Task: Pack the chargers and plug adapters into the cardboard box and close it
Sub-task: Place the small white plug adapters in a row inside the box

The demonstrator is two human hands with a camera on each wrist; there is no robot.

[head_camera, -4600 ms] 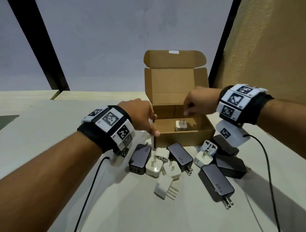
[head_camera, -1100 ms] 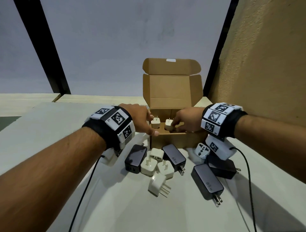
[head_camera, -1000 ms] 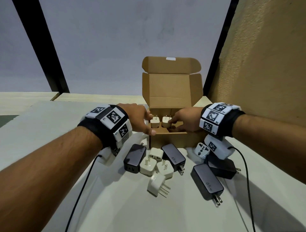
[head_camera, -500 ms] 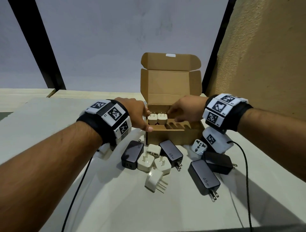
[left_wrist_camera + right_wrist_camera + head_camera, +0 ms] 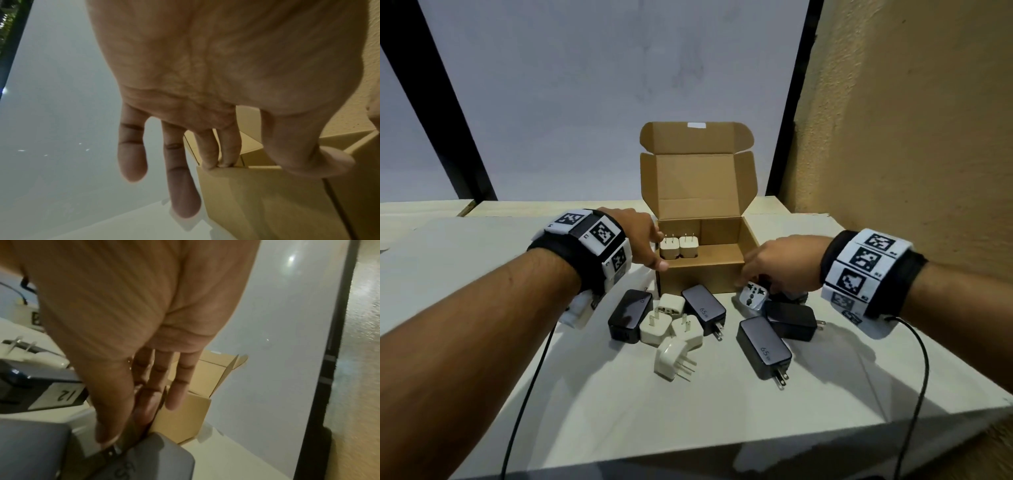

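Note:
The open cardboard box (image 5: pixel 702 277) stands on the table with its lid up. Two white chargers (image 5: pixel 669 248) (image 5: pixel 689 247) stand side by side, prongs up, in its left end. My left hand (image 5: pixel 654 250) rests on the box's front left corner (image 5: pixel 257 203): thumb on the front wall, two fingertips on the rim, other fingers hanging outside. My right hand (image 5: pixel 753 281) is outside the box at its front right. Its straight fingers (image 5: pixel 144 410) reach down onto a white universal adapter (image 5: pixel 753 298) and a dark charger (image 5: pixel 154 459), holding nothing.
Black chargers (image 5: pixel 630 315) (image 5: pixel 703 306) (image 5: pixel 763 346) (image 5: pixel 791 320) and white plug adapters (image 5: pixel 655 327) (image 5: pixel 671 356) lie in front of the box. A textured wall (image 5: pixel 911 137) stands close on the right. Wrist cables (image 5: pixel 527 394) trail over the table's front edge (image 5: pixel 688 459).
My right hand set a second white charger beside the first, then left the box and dropped to the adapters at its front right. The left hand stayed on the box corner.

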